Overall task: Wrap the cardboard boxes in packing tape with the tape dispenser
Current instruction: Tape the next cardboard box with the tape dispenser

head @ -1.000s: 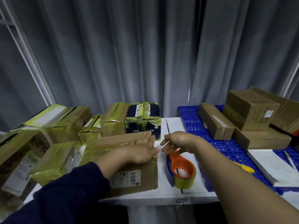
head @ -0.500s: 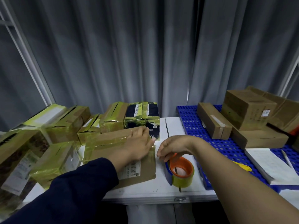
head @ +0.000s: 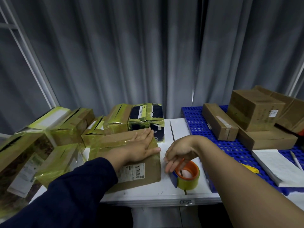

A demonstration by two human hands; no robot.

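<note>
Left hand: the left hand (head: 141, 145), coming out of a dark blue sleeve (head: 69, 196), lies flat on top of the box at centre frame, fingers straight and spread, nothing gripped.
Right hand: the right hand (head: 178, 153) hangs from a bent wrist just right of centre, with loose fingers drooping over the dispenser's near-left edge. It grips nothing, and I cannot tell whether the fingertips touch the roll.
Box in work: the cardboard box (head: 152, 167) sits at lower centre on the table, brown, with a white barcode label on its near face. A band of yellowish tape crosses its top at the far end.
Tape dispenser: the tape dispenser (head: 188, 176) stands on the table just right of the box and apart from it. It has an orange core, a yellowish roll and a blue piece at its left side.
Table: the white table (head: 164, 193) fills the lower centre.
Wrapped boxes: taped boxes (head: 70, 129) crowd the left of the frame, and a dark taped box (head: 146, 119) stands behind the left hand.
Right side: plain brown boxes (head: 255, 109) are stacked on a blue perforated mat (head: 195, 122) at right. Nearer lie a white pad (head: 276, 165), a pen (head: 296, 160) and a yellow object (head: 251, 169).
Background: a grey curtain (head: 148, 55) covers the upper frame.
</note>
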